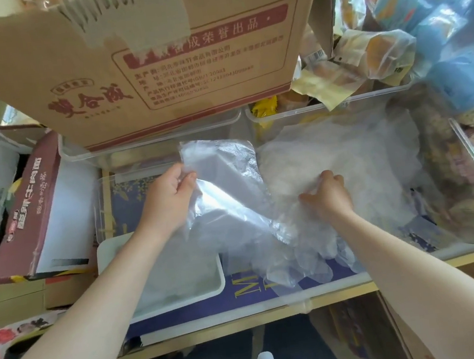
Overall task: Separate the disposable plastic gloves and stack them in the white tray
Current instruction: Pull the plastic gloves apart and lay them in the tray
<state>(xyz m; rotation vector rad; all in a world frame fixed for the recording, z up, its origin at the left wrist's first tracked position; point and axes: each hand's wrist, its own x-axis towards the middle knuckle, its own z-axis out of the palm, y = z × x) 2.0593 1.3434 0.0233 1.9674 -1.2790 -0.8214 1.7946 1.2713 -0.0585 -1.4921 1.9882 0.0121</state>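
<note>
I am mid-separation: one glove [224,181] is being peeled away from the pile [341,160], and judging by the tray [211,275], which already holds a layer of clear film, the stacking is under way. The pile is a crumpled, translucent heap toward the right of the tabletop [246,312], with loose glove ends spilling to the front edge. The glove is thin, glossy and wrinkled, lifted above the middle. My left hand [169,199] pinches its edge between thumb and fingers; my right hand [327,195] presses curled fingers into the pile, though I cannot tell whether they hold anything. Next, I'd free the glove fully, flatten it, and lay it in the tray at the front left.
</note>
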